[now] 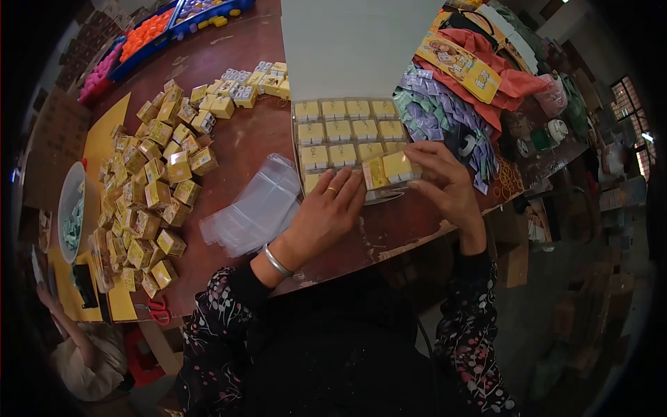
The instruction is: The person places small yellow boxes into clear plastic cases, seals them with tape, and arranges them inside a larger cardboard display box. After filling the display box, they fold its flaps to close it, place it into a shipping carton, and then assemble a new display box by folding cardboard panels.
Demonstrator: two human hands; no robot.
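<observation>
Right hand (445, 184): fingers curled, thumb and fingertips pinched on one yellow box (397, 167); the box sits at the near right corner of the clear tray (297, 149)
Left hand (326, 212): fingers stretched out and nearly flat, grips nothing; fingertips on the tray's near rim, just beside a tilted box (375, 174); ring on one finger, bracelet at the wrist
Clear tray: on the table (243, 132) near its near edge, right of centre; rows of the same yellow boxes inside; far rows full and level, near row uneven
Clear plastic stack (257, 205): loose see-through pieces on the table, just left of the left hand
Box pile (149, 187): big loose heap of yellow boxes along the table's left side; smaller group (243, 85) towards the far edge
Grey board (351, 45): flat at the far edge, touching the tray's far side
Purple packets (434, 111): heap at the right edge, just beside the tray
Bowl (69, 208): white, at the left edge
Scissors (158, 311): red handles, near left edge
</observation>
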